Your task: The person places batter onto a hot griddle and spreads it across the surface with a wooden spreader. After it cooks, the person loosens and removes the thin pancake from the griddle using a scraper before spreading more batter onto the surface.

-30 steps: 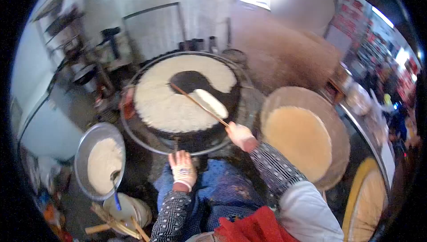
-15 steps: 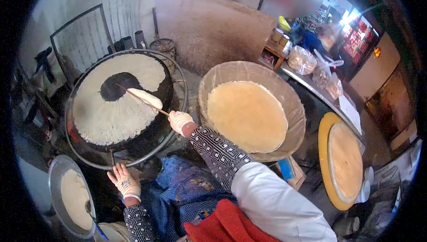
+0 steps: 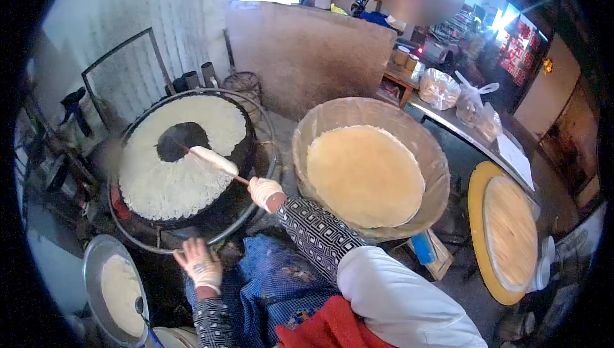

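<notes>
My right hand (image 3: 265, 193), in a whitish glove, is closed around the wooden handle of a batter spreader (image 3: 214, 159). The spreader's pale, batter-coated blade lies over a round dark griddle (image 3: 249, 156). A wide layer of pale batter (image 3: 173, 188) covers most of the griddle, around a dark patch (image 3: 182, 141) near its middle. My left hand (image 3: 201, 265), gloved too, has its fingers spread at the near side of the metal ring (image 3: 233, 230) around the griddle. Whether the fingertips touch the ring I cannot tell. Left of that hand stands a metal basin (image 3: 93, 271) of batter with a ladle (image 3: 141, 306) in it.
A large lined basket (image 3: 435, 188) right of the griddle holds round, tan flatbreads. Farther right, another round tan stack (image 3: 511, 233) lies on a yellow board (image 3: 480, 220). Bagged food (image 3: 440, 89) sits on a side counter. Behind a low partition (image 3: 307, 54) is another person.
The view has shifted, so most things appear lower and farther right. My right hand still grips the spreader over the griddle. The person behind the partition has moved an arm leftward.
</notes>
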`<state>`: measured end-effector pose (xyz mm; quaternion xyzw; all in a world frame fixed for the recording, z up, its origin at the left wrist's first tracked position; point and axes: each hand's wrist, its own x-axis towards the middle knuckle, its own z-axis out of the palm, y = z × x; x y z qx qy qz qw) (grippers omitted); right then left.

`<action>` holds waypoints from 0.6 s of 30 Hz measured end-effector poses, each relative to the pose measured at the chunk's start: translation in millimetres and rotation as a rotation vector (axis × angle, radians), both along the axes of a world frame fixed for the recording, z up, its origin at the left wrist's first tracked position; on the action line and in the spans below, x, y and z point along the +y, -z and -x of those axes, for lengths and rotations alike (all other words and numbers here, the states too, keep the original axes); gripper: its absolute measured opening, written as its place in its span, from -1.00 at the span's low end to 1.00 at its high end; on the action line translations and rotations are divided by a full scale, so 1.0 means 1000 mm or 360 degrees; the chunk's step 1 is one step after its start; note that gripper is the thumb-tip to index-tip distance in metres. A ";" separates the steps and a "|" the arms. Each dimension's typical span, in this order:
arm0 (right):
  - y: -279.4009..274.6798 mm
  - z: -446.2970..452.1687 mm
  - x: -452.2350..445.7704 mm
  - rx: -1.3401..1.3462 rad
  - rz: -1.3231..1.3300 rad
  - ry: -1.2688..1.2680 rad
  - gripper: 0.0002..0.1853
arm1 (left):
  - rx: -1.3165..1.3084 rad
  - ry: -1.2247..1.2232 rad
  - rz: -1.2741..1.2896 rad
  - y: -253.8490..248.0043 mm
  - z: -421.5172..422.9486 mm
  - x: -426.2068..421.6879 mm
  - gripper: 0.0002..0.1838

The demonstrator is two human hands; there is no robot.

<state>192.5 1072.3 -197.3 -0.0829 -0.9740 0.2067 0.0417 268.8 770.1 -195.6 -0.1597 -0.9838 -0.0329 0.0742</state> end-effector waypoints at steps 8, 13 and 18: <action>0.003 -0.011 -0.004 -0.0069 -0.0069 -0.0224 -0.66 | 0.0121 0.0086 0.0054 0.013 -0.008 0.003 -0.32; -0.024 -0.005 -0.004 -0.0027 -0.0078 -0.0181 -0.76 | 0.0295 0.0049 0.0119 0.032 0.003 -0.012 -0.41; -0.001 -0.021 0.017 -0.0114 -0.0701 -0.0514 -0.82 | 0.0405 0.0028 -0.0105 -0.001 -0.008 -0.013 -0.57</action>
